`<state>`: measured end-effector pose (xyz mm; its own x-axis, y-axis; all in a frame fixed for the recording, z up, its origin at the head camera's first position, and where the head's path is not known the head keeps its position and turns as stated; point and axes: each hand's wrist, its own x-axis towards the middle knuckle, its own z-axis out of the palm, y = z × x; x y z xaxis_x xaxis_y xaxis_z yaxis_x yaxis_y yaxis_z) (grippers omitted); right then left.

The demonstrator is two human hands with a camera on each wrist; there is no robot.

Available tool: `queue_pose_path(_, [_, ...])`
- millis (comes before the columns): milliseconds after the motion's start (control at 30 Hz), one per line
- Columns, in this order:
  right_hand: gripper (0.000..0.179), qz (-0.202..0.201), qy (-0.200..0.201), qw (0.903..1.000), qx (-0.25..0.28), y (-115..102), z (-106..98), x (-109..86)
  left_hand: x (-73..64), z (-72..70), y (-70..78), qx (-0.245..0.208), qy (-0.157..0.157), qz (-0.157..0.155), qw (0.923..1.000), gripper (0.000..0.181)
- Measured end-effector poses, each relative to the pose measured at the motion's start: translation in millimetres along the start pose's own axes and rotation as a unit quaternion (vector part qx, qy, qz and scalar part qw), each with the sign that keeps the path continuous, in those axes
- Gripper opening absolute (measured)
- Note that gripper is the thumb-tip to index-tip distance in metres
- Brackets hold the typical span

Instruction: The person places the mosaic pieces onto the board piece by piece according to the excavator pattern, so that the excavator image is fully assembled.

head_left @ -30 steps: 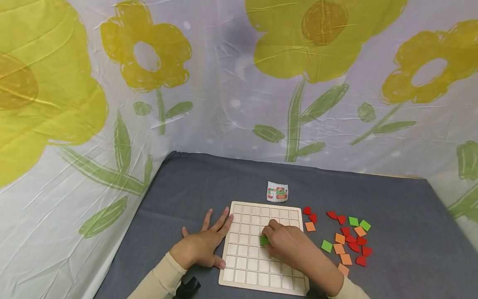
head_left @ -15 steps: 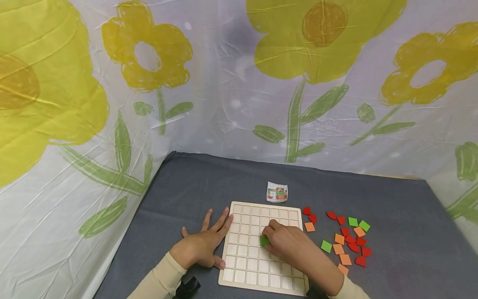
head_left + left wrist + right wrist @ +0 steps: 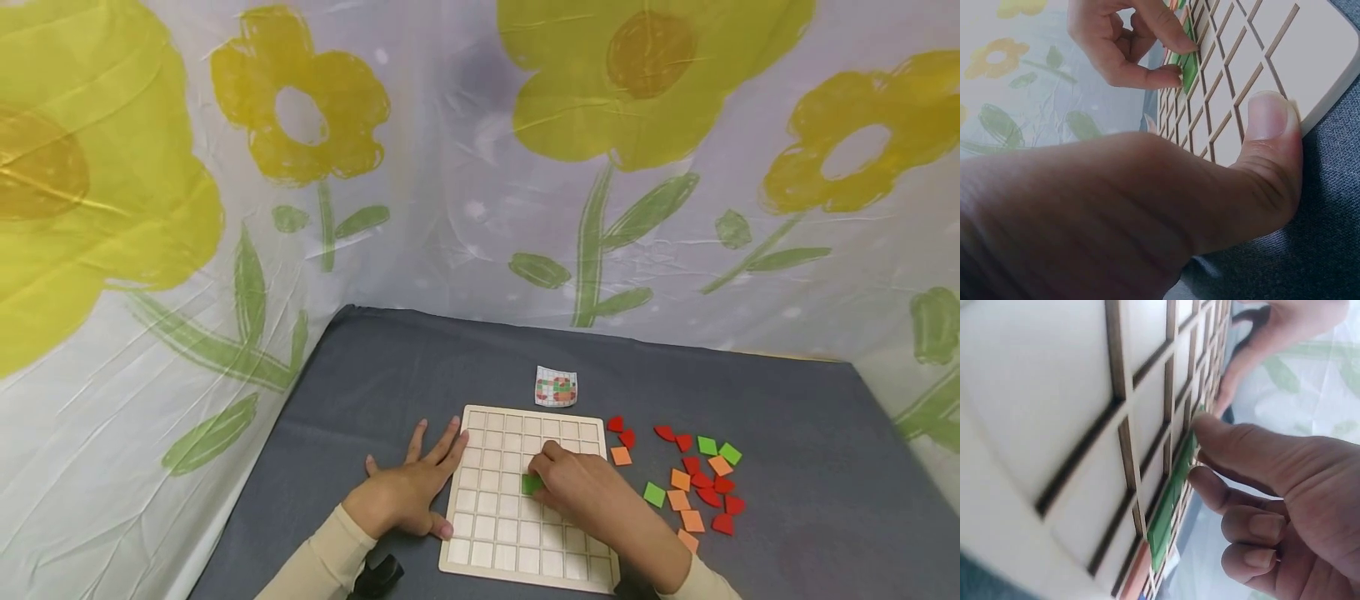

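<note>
A pale wooden grid board (image 3: 486,504) lies on the dark cloth. My right hand (image 3: 577,492) is over its middle, thumb and index finger pinching a green square tile (image 3: 531,484) at a cell; the other fingers curl into the palm. Beneath that hand, the right wrist view shows more green tiles (image 3: 1161,534) and an orange tile (image 3: 1136,573) in the grid, hidden from the head view. Spread wide, my left hand (image 3: 408,493) rests along the left side of the board, fingertips at its edge and the thumb (image 3: 1269,119) pressing on the near-left border.
Right of the board lie several loose tiles: red rounded ones (image 3: 708,497), orange squares (image 3: 692,522) and green squares (image 3: 654,495). A small printed pattern card (image 3: 556,387) sits beyond the far edge. Some black object (image 3: 378,577) is by the left wrist. Flowered curtain (image 3: 450,167) hangs behind.
</note>
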<state>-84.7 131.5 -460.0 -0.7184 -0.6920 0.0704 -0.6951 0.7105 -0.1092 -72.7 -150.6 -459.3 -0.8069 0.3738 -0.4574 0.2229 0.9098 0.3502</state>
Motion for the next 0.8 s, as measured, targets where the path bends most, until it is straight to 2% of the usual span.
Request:
queue_pose_path(200, [0.024,0.061,-0.019,0.9961,0.061,14.6,-16.0,-17.5,-1.2,-0.7,1.4,0.002,0.001,-0.003,1.0,0.131])
queue_pose_path(367, [0.022,0.136,-0.026,0.9865,0.087,35.9,-24.8,-42.7,-0.8,-0.3,2.0,0.003,0.005,-0.001,1.0,0.133])
queue_pose_path(600, [0.025,0.206,-0.013,0.9758,0.07,65.2,-28.8,-79.9,-2.3,-2.4,3.2,0.004,0.001,-0.005,1.0,0.132])
queue_pose_path(800, [0.03,0.261,-0.059,0.9591,0.093,75.0,-32.9,-94.4,0.0,-0.1,2.6,0.003,0.006,-0.004,1.0,0.132])
